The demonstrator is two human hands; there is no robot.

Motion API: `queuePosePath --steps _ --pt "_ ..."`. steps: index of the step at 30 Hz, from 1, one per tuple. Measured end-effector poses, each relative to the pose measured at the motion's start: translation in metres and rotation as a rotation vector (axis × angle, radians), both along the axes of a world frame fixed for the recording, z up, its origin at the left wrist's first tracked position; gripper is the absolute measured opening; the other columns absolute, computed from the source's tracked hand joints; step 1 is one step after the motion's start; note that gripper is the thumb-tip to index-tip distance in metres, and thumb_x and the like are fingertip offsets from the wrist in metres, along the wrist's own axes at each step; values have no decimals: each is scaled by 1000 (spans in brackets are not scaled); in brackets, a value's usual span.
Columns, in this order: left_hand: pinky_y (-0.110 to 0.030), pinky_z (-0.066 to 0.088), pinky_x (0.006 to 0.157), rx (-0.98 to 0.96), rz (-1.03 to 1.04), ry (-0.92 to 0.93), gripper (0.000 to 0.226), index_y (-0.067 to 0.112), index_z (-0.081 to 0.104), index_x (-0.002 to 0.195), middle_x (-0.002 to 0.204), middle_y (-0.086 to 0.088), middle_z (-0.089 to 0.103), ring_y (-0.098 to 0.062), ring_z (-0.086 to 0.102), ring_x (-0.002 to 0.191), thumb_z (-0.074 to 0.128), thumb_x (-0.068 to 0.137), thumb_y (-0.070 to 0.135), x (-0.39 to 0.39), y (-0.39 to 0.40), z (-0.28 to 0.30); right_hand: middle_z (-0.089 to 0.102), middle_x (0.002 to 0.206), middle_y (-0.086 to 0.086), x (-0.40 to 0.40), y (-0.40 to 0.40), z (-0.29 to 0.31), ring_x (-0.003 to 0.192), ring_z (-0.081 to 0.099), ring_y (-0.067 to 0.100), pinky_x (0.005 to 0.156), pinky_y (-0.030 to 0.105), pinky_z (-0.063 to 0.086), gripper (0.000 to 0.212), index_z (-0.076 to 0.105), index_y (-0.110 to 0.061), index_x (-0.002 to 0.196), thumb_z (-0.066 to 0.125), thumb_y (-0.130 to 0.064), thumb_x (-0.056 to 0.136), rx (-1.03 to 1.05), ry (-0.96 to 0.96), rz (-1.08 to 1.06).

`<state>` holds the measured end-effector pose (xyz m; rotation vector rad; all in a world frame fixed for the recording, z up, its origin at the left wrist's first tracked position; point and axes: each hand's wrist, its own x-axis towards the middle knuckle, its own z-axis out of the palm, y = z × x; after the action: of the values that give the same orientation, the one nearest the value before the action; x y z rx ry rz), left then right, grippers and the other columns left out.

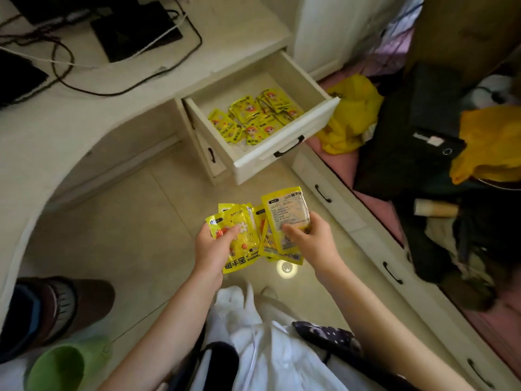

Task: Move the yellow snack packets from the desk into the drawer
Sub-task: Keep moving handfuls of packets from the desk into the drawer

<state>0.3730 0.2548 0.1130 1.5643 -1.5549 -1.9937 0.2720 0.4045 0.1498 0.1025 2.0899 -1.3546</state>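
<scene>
I looked down at my two bare hands near the lower middle of the frame, above a pale tiled floor. My left hand [214, 246] gripped a fanned bunch of yellow snack packets [242, 238], thumb pressed across their fronts. My right hand [313, 241] pinched one packet [287, 213] between thumb and fingers, lifted a little above the fan and showing its printed back. Above them, at the centre of the frame, the top drawer [284, 148] of a cream desk [84, 114] stood pulled open, with a loose heap of the same yellow packets [253, 117] lying on its bottom. Black cables [118, 91] trailed over the desk at upper left. A green cup [64, 368] sat at lower left.
</scene>
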Motion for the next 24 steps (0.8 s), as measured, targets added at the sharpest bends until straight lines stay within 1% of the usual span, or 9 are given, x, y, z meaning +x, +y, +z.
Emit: queuePosePath --steps 3,7,12,14,16,18,20,21,24 --pt "-47 59 79 -11 -65 3 21 19 64 95 95 -5 73 -25 70 87 75 78 14 -28 14 3 70 97 6 -17 20 -2 82 70 17 62 31 59 20 61 -16 101 68 -12 83 -14 -8 -83" --pt "-43 58 79 -26 -138 12 22 18 63 96 95 -6 72 -22 69 84 75 79 13 -71 18 3 71 96 6 -48 26 -7 80 70 16 65 30 59 19 61 -16 101 68 -11 84 -34 -31 -142" --pt "-32 56 71 -20 -177 33 25 15 63 102 96 -4 72 -19 69 86 74 80 13 -132 3 -2 69 92 4 -102 13 -11 72 67 11 50 15 52 20 60 -13 103 67 -9 85 -44 -34 -194" --pt "-32 55 73 -20 -203 32 27 17 64 104 98 -2 73 -18 70 88 75 79 17 -156 -11 -5 69 91 3 -128 4 -10 72 66 10 52 18 52 20 60 -13 103 67 -10 85 -38 -39 -205" --pt "-36 56 78 -17 -223 38 28 19 64 104 99 0 73 -18 70 91 76 79 19 -183 -26 -5 69 92 3 -156 -9 -10 75 68 13 60 25 55 19 61 -13 101 68 -12 84 -19 -37 -196" --pt "-37 57 79 -10 -228 46 26 21 64 103 98 0 73 -18 70 92 75 80 18 -208 -40 -1 71 93 5 -183 -24 -9 78 69 15 67 31 58 20 62 -13 102 68 -15 83 -11 -34 -187" --pt "-40 56 83 -7 -229 48 29 21 63 106 101 1 72 -19 69 95 75 80 20 -231 -54 2 71 92 4 -208 -39 -8 77 69 14 66 30 57 21 62 -13 102 69 -15 82 -20 -25 -191" --pt "-41 55 87 -8 -230 41 37 21 62 111 106 1 71 -18 68 99 77 78 24 -242 -61 3 71 91 3 -219 -46 -7 75 69 13 64 28 56 21 62 -13 102 69 -15 82 -24 -22 -190" --pt "-47 46 101 -19 -230 -3 90 21 48 134 132 0 58 -21 56 121 79 57 53 -269 -78 2 70 89 1 -247 -65 -7 70 67 9 58 22 52 20 62 -13 102 69 -15 84 -30 -31 -182"
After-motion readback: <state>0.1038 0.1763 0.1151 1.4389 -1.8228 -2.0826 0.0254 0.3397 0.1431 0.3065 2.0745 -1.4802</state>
